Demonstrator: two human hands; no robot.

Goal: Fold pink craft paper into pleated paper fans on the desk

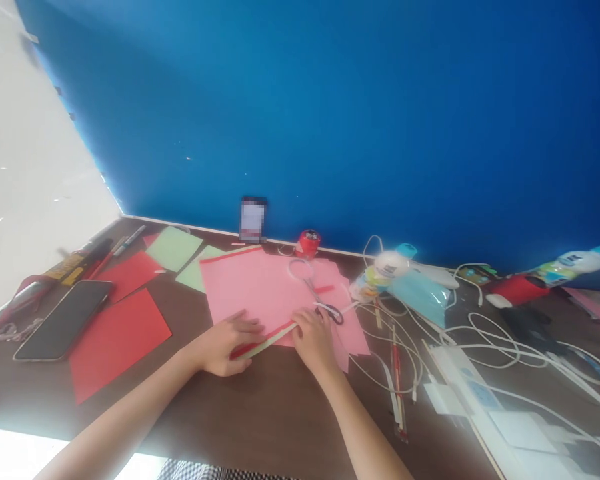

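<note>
A narrow paper strip [276,339], red along one side and pale green along the other, runs slantwise at the near edge of a pink sheet [250,283]. My left hand [233,343] is closed about its left end, thumb below and fingers above. At the upper right end, the bent fingers of my right hand [314,337] grip the strip. Another red strip borders the far edge of the pink sheet. Scissors [310,287] lie on the pink paper just beyond my right hand, beside a small red scrap [324,289].
Red sheets [123,343], green sheets [174,248] and a dark phone [65,320] lie left. Another phone [253,220] leans on the blue wall [330,120] near a red round container [308,244]. Glue bottles [387,267], white cables [480,347] and a power strip [470,400] crowd the right.
</note>
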